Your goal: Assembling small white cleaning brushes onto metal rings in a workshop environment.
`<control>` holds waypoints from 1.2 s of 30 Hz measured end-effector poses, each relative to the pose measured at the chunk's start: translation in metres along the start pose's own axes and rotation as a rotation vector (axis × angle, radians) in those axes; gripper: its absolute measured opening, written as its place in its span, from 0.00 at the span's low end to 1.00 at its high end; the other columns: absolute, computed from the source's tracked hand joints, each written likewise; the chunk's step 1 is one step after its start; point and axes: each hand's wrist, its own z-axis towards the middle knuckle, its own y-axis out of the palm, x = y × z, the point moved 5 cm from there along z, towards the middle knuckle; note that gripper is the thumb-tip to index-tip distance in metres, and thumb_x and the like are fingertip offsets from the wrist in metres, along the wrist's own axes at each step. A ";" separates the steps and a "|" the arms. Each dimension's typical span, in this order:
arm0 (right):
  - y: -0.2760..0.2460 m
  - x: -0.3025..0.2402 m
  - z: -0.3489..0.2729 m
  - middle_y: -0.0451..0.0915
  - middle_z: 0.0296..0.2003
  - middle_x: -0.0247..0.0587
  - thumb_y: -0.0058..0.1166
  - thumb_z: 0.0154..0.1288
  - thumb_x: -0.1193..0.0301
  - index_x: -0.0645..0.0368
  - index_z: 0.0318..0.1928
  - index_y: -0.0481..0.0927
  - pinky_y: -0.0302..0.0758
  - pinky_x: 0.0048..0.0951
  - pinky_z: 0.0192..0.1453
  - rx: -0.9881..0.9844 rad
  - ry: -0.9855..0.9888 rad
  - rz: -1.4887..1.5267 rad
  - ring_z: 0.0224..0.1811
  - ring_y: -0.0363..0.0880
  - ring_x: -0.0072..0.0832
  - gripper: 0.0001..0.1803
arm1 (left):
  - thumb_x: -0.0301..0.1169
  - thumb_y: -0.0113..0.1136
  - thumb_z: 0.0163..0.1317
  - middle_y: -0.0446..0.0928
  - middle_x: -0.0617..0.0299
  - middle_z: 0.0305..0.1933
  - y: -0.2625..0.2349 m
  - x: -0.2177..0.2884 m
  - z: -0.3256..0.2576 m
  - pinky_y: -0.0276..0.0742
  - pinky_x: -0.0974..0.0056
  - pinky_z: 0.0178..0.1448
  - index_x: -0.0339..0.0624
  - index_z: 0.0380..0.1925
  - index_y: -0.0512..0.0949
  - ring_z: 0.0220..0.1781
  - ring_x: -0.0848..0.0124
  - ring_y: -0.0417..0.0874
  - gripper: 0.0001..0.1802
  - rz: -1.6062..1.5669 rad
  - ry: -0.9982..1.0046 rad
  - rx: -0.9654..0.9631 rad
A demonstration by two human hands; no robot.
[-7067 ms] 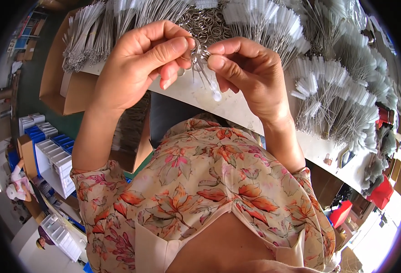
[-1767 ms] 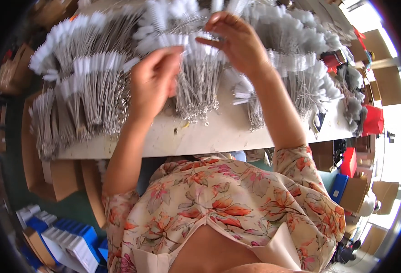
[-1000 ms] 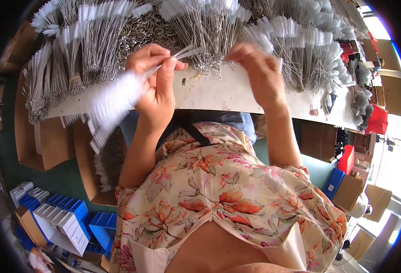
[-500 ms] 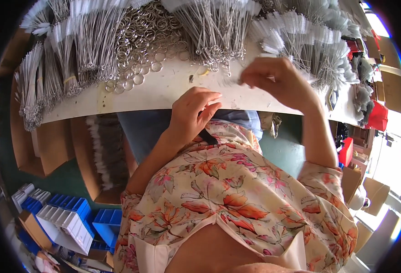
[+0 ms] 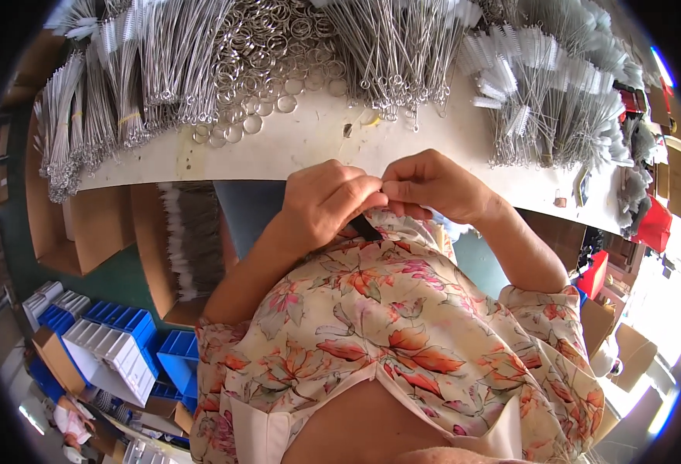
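seen from the wearer's head, looking down: a person in a cream blouse with orange and pink flowers holds both bare hands together just in front of the near edge of a white table. the left hand and the right hand meet at the fingertips, thumbs and forefingers drawn together in a pinch; whether they grip something small cannot be told, as the fingers cover the spot. beyond the hands, on the table, lies a spread of loose silvery metal rings, left of centre. just right of the rings is a middle bundle of wire brushes, its looped ends toward the person. more brush bundles lie left and right. lower left, below table level, are open cardboard boxes and blue and white bins.
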 end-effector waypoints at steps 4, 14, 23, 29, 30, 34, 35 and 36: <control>-0.018 -0.003 -0.013 0.78 0.26 0.33 0.49 0.61 0.70 0.57 0.34 0.80 0.71 0.25 0.29 0.191 -0.136 -0.588 0.26 0.76 0.24 0.07 | 0.29 0.65 0.48 0.75 0.60 0.25 -0.026 -0.024 0.018 0.71 0.64 0.28 0.42 0.35 0.77 0.25 0.66 0.76 0.13 0.324 -0.074 -0.110; -0.016 -0.040 -0.003 0.78 0.23 0.35 0.53 0.60 0.74 0.62 0.35 0.80 0.70 0.23 0.25 0.583 -0.602 -0.368 0.22 0.74 0.21 0.06 | 0.33 0.60 0.56 0.75 0.65 0.27 -0.050 -0.052 0.038 0.64 0.66 0.38 0.42 0.30 0.75 0.31 0.72 0.73 0.07 0.043 -0.398 -0.011; 0.006 -0.089 -0.016 0.77 0.39 0.40 0.59 0.55 0.75 0.61 0.36 0.81 0.74 0.23 0.41 0.598 -0.972 -0.024 0.38 0.77 0.26 0.07 | 0.29 0.49 0.65 0.74 0.64 0.34 -0.017 -0.017 0.044 0.67 0.74 0.38 0.39 0.37 0.73 0.34 0.80 0.72 0.06 -1.245 -0.581 0.480; 0.015 -0.090 -0.023 0.78 0.37 0.39 0.60 0.45 0.82 0.60 0.32 0.81 0.78 0.25 0.34 0.840 -1.164 -0.313 0.34 0.80 0.31 0.10 | 0.27 0.52 0.63 0.76 0.62 0.33 -0.028 -0.010 0.043 0.70 0.75 0.34 0.36 0.37 0.75 0.32 0.79 0.75 0.06 -0.895 -0.477 0.465; 0.016 -0.089 -0.024 0.78 0.37 0.37 0.60 0.44 0.82 0.59 0.32 0.81 0.78 0.25 0.33 0.846 -1.234 -0.353 0.32 0.80 0.30 0.11 | 0.25 0.53 0.62 0.77 0.61 0.33 -0.035 -0.005 0.045 0.72 0.75 0.34 0.35 0.37 0.75 0.32 0.78 0.76 0.06 -0.680 -0.394 0.443; 0.021 -0.093 -0.036 0.78 0.35 0.32 0.60 0.38 0.78 0.58 0.29 0.82 0.73 0.21 0.23 0.917 -1.474 -0.709 0.24 0.77 0.21 0.11 | 0.20 0.57 0.57 0.79 0.54 0.37 -0.044 0.002 0.053 0.76 0.72 0.40 0.31 0.38 0.76 0.38 0.74 0.79 0.08 -0.859 -0.398 0.292; 0.024 -0.094 -0.040 0.78 0.34 0.31 0.60 0.37 0.77 0.59 0.28 0.82 0.71 0.20 0.21 0.907 -1.499 -0.850 0.22 0.75 0.19 0.11 | 0.20 0.57 0.57 0.79 0.54 0.37 -0.048 0.004 0.053 0.76 0.72 0.40 0.31 0.38 0.76 0.38 0.74 0.79 0.08 -0.858 -0.399 0.292; 0.024 -0.095 -0.040 0.77 0.33 0.29 0.59 0.34 0.76 0.61 0.26 0.81 0.67 0.19 0.18 0.911 -1.551 -0.849 0.20 0.71 0.18 0.11 | 0.19 0.57 0.56 0.79 0.54 0.37 -0.050 0.007 0.055 0.77 0.71 0.41 0.31 0.39 0.76 0.39 0.74 0.79 0.10 -0.843 -0.432 0.229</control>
